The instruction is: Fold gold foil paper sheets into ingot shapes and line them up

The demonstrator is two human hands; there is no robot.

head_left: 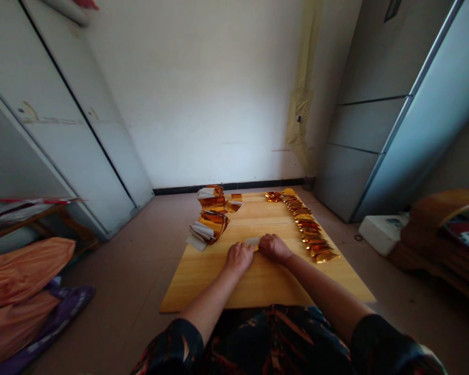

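A small sheet of foil paper point(252, 241), pale on its upper face with a bit of gold at its near edge, lies on the wooden table between my hands. My left hand point(239, 256) grips its left side, fingers bent and pressed down. On the right side, my right hand point(274, 247) is closed over the paper's edge. Loose gold foil sheets with pale backs point(205, 229) are stacked at the table's left. Along the right edge runs a row of folded gold foil pieces point(310, 232), with more foil pieces point(273, 197) at its far end.
The wooden table point(219, 281) stands before a white wall. A grey cabinet point(74, 104) is at left, a tall refrigerator point(371, 120) at right. Orange and purple bags point(27, 276) lie at lower left; a white box point(379, 234) sits by wooden furniture point(430, 239) at right.
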